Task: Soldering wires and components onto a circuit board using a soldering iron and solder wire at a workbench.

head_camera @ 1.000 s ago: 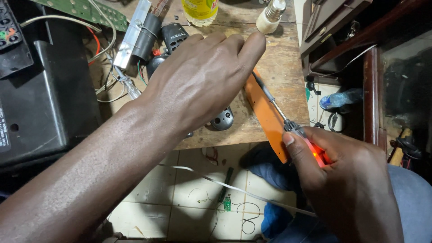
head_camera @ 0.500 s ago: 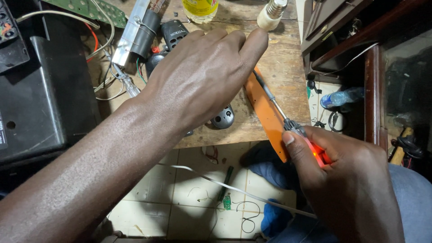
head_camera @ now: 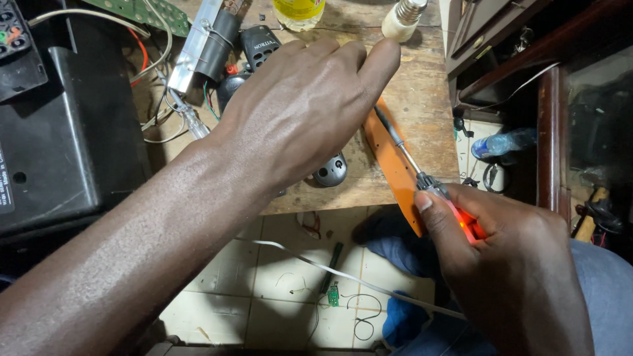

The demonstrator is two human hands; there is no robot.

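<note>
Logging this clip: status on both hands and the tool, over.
Right hand grip shut on red-handled screwdriver, shaft along thin orange board. Left hand flat over the bench, fingertip on the shaft's far end. Grey oval remote beside the board.

Left hand (head_camera: 297, 112) palm-down, fingers extended forward, right hand (head_camera: 514, 264) grip closed, thumb up

A black box (head_camera: 59, 132) sits at the left of the wooden counter (head_camera: 422, 105), beside loose wires (head_camera: 161, 112). A yellow bottle (head_camera: 298, 12) and a bulb (head_camera: 402, 18) stand at the far edge. A plastic bottle (head_camera: 504, 142) lies on the tiled floor (head_camera: 264, 277).
</note>
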